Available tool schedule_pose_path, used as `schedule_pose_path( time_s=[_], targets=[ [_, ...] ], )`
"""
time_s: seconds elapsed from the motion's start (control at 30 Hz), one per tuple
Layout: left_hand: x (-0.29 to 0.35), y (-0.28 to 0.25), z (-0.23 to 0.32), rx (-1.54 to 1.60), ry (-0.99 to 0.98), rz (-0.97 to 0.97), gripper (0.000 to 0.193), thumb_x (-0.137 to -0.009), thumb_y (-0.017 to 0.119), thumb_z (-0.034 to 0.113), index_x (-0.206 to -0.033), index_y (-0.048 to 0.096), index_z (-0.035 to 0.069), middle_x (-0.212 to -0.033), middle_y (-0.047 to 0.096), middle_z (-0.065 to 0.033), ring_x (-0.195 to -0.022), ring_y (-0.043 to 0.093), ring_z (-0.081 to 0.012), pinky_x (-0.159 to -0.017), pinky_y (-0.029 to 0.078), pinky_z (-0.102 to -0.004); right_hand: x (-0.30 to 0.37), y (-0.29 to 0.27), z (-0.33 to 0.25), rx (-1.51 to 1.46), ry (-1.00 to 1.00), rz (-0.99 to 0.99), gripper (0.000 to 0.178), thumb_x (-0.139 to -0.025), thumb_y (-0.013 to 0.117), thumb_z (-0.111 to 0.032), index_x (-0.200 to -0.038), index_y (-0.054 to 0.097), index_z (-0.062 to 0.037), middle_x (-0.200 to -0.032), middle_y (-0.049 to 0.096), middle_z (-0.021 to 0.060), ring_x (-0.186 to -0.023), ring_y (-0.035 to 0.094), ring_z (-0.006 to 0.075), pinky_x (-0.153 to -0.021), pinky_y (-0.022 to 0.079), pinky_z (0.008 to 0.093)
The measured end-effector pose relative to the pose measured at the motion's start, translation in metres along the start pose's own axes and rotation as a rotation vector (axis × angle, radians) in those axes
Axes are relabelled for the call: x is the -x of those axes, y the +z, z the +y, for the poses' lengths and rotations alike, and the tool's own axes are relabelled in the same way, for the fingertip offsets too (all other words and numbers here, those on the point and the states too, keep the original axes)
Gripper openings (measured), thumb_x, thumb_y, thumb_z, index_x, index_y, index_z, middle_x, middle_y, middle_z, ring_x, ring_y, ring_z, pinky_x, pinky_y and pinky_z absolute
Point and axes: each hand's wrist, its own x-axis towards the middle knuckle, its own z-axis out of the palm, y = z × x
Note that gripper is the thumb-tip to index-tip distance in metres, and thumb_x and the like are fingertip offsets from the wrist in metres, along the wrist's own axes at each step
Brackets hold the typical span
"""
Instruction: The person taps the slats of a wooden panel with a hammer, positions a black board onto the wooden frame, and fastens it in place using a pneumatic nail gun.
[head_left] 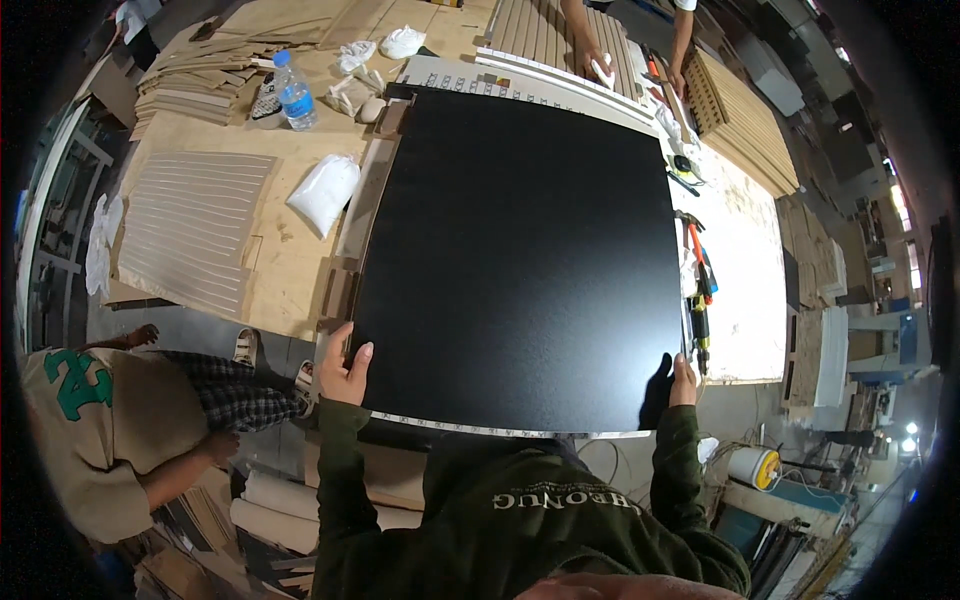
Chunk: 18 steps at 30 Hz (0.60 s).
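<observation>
Black panel held at its two sides. The large rectangular black panel (530, 270) occupies the centre of the scene, its near edge, bordered by a pale strip, close to the person's body; whether its full weight rests on the table (272, 272) beneath cannot be told. The left hand (345, 368) grasps the left edge close to the near corner, thumb uppermost. The right hand (682, 384) grasps the right edge, also toward the near end, its fingers partly hidden; a dark shadow falls on the panel just beside it.

Left of the panel lie a white bag (326, 193) and, farther left, a pale striped board (190, 225). Beyond them stand a clear bottle with a blue cap (293, 95) and, to its left, a pile of wooden strips (195, 95). Right of the panel lies a hammer (693, 232) with an orange handle. At the far side, a co-worker's hand (598, 66) is at a set of slatted boards (540, 35); a stack of boards (748, 125) lies at far right. Another person (125, 430) is at near left.
</observation>
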Motion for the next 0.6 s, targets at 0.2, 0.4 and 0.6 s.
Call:
schedule_pose_path(
  time_s=[0.2, 0.4, 0.6],
  targets=[
    [-0.004, -0.001, -0.005, 0.026, -0.085, -0.042, 0.041, -0.082, 0.062, 0.028, -0.114, 0.053, 0.005, -0.105, 0.059, -0.0137, -0.086, 0.059, -0.0225, -0.069, 0.046, -0.0306, 0.006, 0.009, -0.022, -0.025, 0.010, 0.019, 0.059, -0.084, 0.052, -0.048, -0.106, 0.057, 0.0072, -0.091, 0.058, 0.0079, -0.086, 0.048, 0.0158, -0.080, 0.037, 0.0279],
    [-0.009, -0.003, -0.001, -0.074, -0.156, -0.067, 0.041, -0.083, 0.061, 0.031, -0.114, 0.053, 0.006, -0.109, 0.058, -0.0141, -0.092, 0.058, -0.0258, -0.074, 0.046, -0.0318, -0.008, 0.013, -0.009, 0.041, -0.046, -0.010, 0.056, -0.086, 0.049, -0.046, -0.099, 0.057, 0.0070, -0.081, 0.055, 0.0059, -0.078, 0.046, 0.0152, -0.073, 0.037, 0.0272],
    [-0.009, 0.001, -0.002, -0.143, -0.067, -0.007, 0.043, -0.082, 0.061, 0.033, -0.115, 0.053, 0.005, -0.108, 0.058, -0.0169, -0.093, 0.059, -0.0296, -0.075, 0.046, -0.0342, -0.004, 0.017, -0.025, 0.074, -0.080, -0.007, 0.053, -0.086, 0.047, -0.047, -0.087, 0.055, 0.0052, -0.071, 0.047, 0.0040, -0.069, 0.040, 0.0154, -0.064, 0.035, 0.0290]
  ],
)
